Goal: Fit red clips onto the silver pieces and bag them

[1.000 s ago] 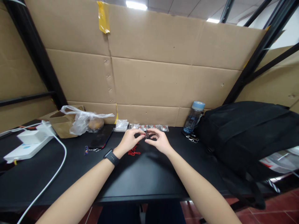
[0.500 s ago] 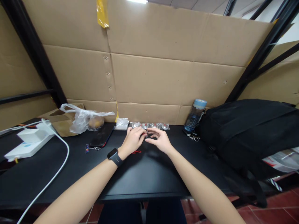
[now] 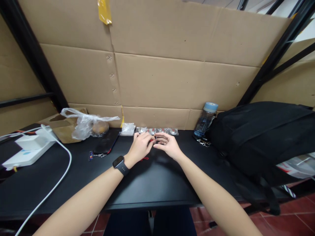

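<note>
My left hand (image 3: 140, 147) and right hand (image 3: 169, 146) meet over the far middle of the desk (image 3: 152, 183). The fingers of both are drawn in narrow, and their tips pinch a small metal piece (image 3: 155, 140) between them, held just above the desktop. A black watch (image 3: 119, 165) sits on my left wrist, and a bit of red cord (image 3: 145, 159) shows on the desk under that hand.

Just beyond my fingertips, a row of small clear packets (image 3: 163, 131) lies along the foot of the cardboard wall (image 3: 172, 78), which closes off the far edge. A small clear bag (image 3: 128, 128) lies at the left end of the row. The widest bare stretch of desk runs from my hands back to the near edge, between my forearms.

To the left lie a dark phone (image 3: 106, 146) and a keychain (image 3: 94, 155), both near my left hand. Farther out are a plastic bag (image 3: 85, 123) against a cardboard box (image 3: 60, 126), a white power strip (image 3: 26, 150) and its white cable (image 3: 62, 170) curving toward the near edge.

To the right, a blue-capped bottle (image 3: 205, 119) stands by the wall with metal rings (image 3: 203, 141) at its base. A black backpack (image 3: 261, 137) beside it fills that whole end of the desk and hangs over the front edge.

The print on the bottle, the packets and the power strip is too small to read.
</note>
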Demonstrator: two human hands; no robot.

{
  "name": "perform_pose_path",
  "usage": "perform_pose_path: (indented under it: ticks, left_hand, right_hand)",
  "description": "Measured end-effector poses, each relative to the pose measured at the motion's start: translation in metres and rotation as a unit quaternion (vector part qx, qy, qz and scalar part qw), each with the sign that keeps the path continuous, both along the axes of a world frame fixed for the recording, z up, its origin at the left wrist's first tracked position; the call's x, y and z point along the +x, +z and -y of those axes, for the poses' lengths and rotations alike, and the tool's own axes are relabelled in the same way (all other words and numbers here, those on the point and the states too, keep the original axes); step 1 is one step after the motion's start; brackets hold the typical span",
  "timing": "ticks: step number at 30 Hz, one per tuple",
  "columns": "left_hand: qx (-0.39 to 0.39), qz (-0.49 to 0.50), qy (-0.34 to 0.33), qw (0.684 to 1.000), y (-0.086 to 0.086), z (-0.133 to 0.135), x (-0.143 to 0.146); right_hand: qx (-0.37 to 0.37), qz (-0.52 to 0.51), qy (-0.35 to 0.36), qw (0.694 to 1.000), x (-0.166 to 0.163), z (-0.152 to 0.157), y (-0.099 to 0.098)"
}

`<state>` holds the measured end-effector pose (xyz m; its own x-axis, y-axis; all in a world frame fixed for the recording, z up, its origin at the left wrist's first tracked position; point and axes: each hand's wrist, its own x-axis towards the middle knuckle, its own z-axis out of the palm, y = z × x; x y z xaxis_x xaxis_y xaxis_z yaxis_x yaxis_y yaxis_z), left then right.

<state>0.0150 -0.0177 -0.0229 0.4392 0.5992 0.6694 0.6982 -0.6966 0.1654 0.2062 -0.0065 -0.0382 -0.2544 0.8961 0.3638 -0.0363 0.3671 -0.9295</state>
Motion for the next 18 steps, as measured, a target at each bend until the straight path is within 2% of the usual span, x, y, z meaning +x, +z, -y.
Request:
perform_pose_path:
  ticks: [5,12,18]
  left_hand:
    - [0.007,-0.037,-0.002,0.999,-0.0012,0.0,-0.0002]
    - [-0.039,0.04,-0.001,0.998,-0.0021,-0.0027,-0.0009]
    - [-0.064,0.053,-0.014,0.996,-0.0071,-0.0048,0.0007]
  right_hand:
    - [-0.028,-0.006,0.02,0.999,0.0049,-0.0024,-0.0012]
    - [-0.026,0.038,0.036,0.998,0.0085,-0.0017,0.006]
    - [0.005,0.08,0.02,0.997,0.009,-0.0046,0.0038]
